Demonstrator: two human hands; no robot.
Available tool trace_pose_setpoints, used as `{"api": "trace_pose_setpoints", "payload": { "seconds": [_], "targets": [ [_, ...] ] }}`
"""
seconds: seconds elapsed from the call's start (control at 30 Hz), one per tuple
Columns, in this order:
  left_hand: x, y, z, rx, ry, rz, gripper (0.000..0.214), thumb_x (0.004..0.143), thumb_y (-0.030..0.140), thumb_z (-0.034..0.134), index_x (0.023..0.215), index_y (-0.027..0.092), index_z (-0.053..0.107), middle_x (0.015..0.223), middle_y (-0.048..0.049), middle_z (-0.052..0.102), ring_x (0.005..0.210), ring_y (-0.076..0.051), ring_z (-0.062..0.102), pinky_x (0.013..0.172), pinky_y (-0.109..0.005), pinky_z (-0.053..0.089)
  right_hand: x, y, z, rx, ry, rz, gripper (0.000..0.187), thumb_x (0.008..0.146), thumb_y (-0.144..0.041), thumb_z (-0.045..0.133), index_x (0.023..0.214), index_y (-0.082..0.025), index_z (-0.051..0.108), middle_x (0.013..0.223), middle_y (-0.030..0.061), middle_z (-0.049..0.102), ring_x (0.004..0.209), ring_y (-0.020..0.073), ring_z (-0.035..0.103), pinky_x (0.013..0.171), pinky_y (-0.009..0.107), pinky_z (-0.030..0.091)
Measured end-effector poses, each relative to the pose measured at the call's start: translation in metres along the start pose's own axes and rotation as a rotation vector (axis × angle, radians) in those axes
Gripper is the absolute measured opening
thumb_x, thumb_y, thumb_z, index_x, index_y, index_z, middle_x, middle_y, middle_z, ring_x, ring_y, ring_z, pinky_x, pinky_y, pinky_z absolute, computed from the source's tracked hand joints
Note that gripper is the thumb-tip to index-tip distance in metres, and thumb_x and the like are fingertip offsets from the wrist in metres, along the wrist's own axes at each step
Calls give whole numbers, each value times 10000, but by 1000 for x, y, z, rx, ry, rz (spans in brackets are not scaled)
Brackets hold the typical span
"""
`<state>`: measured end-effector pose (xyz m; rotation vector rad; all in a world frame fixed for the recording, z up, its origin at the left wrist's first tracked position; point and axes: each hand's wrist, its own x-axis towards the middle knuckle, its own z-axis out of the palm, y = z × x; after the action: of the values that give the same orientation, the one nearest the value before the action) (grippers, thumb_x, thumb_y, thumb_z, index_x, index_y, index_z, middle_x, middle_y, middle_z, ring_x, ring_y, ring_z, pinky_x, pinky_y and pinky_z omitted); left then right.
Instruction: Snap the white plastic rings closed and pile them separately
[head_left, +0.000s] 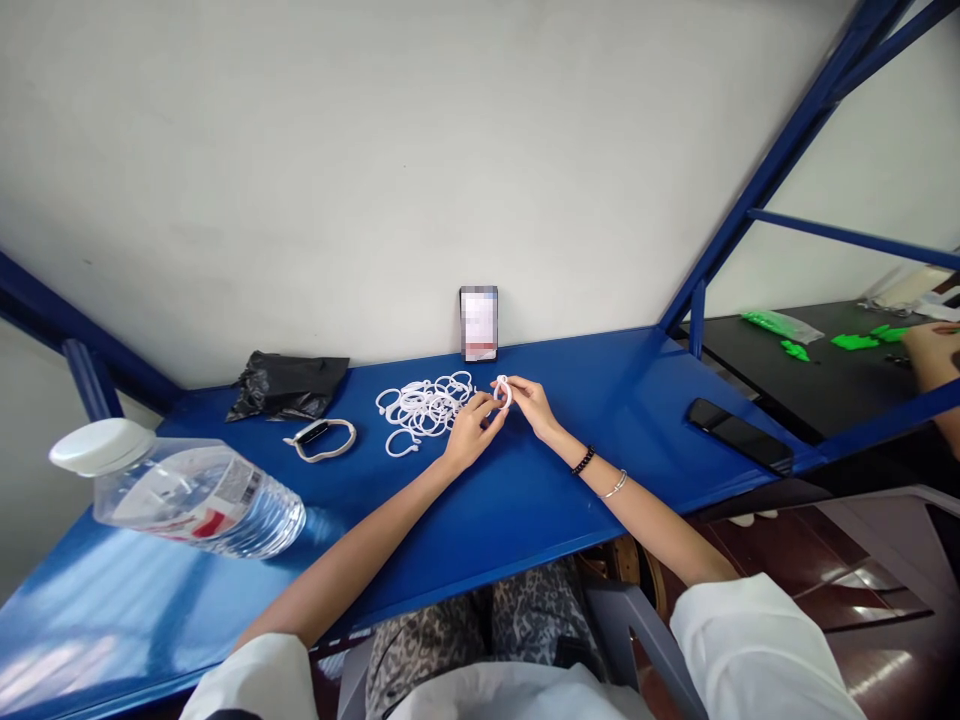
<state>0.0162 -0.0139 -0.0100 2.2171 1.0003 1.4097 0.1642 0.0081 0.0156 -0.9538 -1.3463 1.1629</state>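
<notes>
Between my two hands, above the blue table [517,510], is a white plastic ring [504,392] that looks like a shower curtain ring. My left hand [474,428] pinches its lower left side with the fingertips. On the upper right side, my right hand [531,405] has thumb and fingers closed on the same ring. Just left of my left hand lies a loose pile of similar white rings [424,408], some overlapping. One ring [403,443] rests at the pile's near edge. My fingers partly cover the held ring.
A phone [479,325] leans upright against the wall. Leftward are a smartwatch [322,438], a black plastic bag [289,385] and a large water bottle [187,495]. A dark phone [739,436] lies at right. Beyond the blue frame, another person's hand [934,350] is near green pieces [855,342].
</notes>
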Motion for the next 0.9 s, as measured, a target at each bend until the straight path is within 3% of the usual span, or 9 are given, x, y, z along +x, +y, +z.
{"api": "trace_pose_setpoints", "payload": {
  "seconds": [0.17,0.33,0.53,0.73,0.9],
  "targets": [
    [1,-1,1,-5,-47,-24,268,962,337,448,1019,194,667,992,-74,628,842,-150,618,668,-251,536,0,2,-3,4,-40,25,360,841,-481,535,919,-196,740,939,55,718,858,190,633,734,295,480],
    [1,-1,1,-19,-51,-60,297,968,348,429,1032,198,677,1101,-101,632,961,-189,625,717,-292,550,-2,-2,0,-21,-89,-25,312,794,-447,625,989,-213,692,1038,43,701,1017,216,624,880,323,484],
    [2,-3,2,30,-1,-27,255,961,293,451,984,192,684,1098,-106,647,1053,-219,617,920,-384,509,-4,0,1,-96,-118,-67,388,790,-413,645,1126,-220,627,1138,70,662,1056,218,616,895,337,489],
    [3,-4,-1,3,30,-99,224,941,251,471,1013,187,673,1136,-103,657,1054,-216,632,892,-374,528,-6,1,4,-241,-31,-177,409,806,-350,648,1193,-225,600,1188,92,617,1094,220,602,900,347,507],
    [5,-4,-5,-119,111,-300,268,939,291,486,1141,180,624,1102,-112,674,976,-204,659,756,-317,563,-6,1,3,-332,10,-283,395,809,-253,623,1204,-237,609,1260,93,552,1062,204,623,862,329,543]
  ]
}}
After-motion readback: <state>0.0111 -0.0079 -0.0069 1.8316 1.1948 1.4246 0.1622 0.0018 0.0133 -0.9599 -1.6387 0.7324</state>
